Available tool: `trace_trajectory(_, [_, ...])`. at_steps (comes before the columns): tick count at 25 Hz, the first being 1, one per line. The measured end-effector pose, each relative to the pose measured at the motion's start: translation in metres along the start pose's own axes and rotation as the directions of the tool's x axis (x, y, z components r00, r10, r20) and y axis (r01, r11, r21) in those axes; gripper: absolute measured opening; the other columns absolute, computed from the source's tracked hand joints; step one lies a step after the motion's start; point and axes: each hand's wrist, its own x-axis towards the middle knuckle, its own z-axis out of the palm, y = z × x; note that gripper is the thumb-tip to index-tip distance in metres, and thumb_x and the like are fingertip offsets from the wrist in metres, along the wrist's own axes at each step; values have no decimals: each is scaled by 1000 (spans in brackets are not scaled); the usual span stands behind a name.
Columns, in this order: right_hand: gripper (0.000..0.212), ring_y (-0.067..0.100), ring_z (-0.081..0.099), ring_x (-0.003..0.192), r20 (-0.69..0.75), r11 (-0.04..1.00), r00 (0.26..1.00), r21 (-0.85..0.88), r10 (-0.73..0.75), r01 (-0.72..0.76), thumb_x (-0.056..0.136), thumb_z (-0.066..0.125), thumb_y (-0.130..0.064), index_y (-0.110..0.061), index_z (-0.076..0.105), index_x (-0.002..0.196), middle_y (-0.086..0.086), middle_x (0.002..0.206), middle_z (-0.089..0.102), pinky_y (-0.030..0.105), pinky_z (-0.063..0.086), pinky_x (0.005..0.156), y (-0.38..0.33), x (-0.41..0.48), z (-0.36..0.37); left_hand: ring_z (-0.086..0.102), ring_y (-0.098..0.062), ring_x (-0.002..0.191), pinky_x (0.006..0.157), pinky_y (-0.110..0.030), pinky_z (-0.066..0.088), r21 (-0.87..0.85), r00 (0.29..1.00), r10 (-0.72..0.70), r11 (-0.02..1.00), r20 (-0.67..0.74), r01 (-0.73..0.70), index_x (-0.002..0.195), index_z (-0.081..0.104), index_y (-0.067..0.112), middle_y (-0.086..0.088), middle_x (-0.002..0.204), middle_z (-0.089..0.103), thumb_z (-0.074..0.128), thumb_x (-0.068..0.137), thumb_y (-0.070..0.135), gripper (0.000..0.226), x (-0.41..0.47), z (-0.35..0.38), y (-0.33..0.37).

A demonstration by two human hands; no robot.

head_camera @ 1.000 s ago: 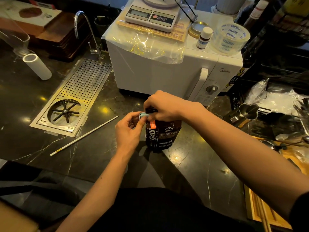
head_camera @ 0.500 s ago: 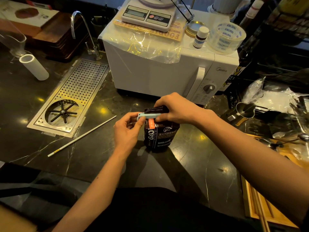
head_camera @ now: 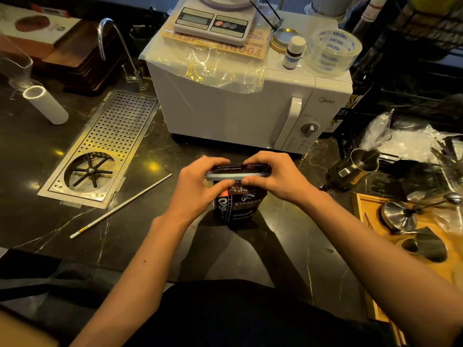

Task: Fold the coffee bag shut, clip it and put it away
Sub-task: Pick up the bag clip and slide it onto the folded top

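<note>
A dark coffee bag (head_camera: 238, 206) with white lettering stands upright on the black marble counter, in front of the microwave. Its top is folded over, and a long pale blue clip (head_camera: 238, 176) lies across the fold. My left hand (head_camera: 198, 189) pinches the clip's left end and the bag's top. My right hand (head_camera: 275, 179) pinches the right end, thumb below and fingers over the fold. Both hands hide part of the bag's upper edge.
A white microwave (head_camera: 225, 116) stands just behind the bag, with a scale (head_camera: 213, 23), a small bottle and a tape roll on top. A metal drip tray (head_camera: 100, 151) and a thin white stick (head_camera: 120, 206) lie to the left. A steel pitcher (head_camera: 355, 169) and a wooden tray (head_camera: 365, 216) sit to the right.
The clip now spans the whole folded top instead of sticking out at the left. My left hand has come up to the bag's top, and both hands press on the clip.
</note>
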Motion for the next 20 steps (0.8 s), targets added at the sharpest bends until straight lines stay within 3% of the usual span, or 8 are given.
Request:
trace_trajectory(4, [27,12,66,92,-242,998,969,21,-52,59,79,80,-7,-7,73,106,-1,98,72,30,53,83,7,-37,19,64,-8,84,76,-26,53,50,984,148,987,96,-153,97,71,11,3,91,70,81,78,12,21,5,-7,9])
trace_trajectory(8, [24,19,68,83,-399,980,896,-107,-195,166,73,80,5,-1,76,96,8,93,76,32,55,76,9,-64,42,67,-15,80,71,-31,53,57,972,218,973,89,-224,89,74,7,-3,86,73,84,74,6,18,-20,-6,6])
trace_trajectory(14, [25,23,68,98,-357,940,873,-202,-332,275,80,79,-2,3,74,105,12,106,74,34,54,90,9,-81,49,64,-13,98,87,-28,52,112,923,299,936,243,-333,110,69,11,-2,106,71,78,80,9,31,-33,-6,12])
trace_trajectory(16, [27,24,69,101,-306,930,881,-191,-361,314,83,77,-6,2,73,108,13,109,74,34,53,93,8,-82,51,66,-17,97,87,-31,54,100,924,312,935,219,-340,108,73,7,-5,105,73,79,80,7,28,-40,0,14])
trace_trajectory(20, [19,27,72,91,-297,918,872,-202,-390,342,87,71,-5,2,74,105,13,103,76,35,56,82,4,-84,55,68,-18,90,80,-33,55,49,940,317,944,126,-325,97,77,2,-7,98,75,78,78,5,18,-49,5,13])
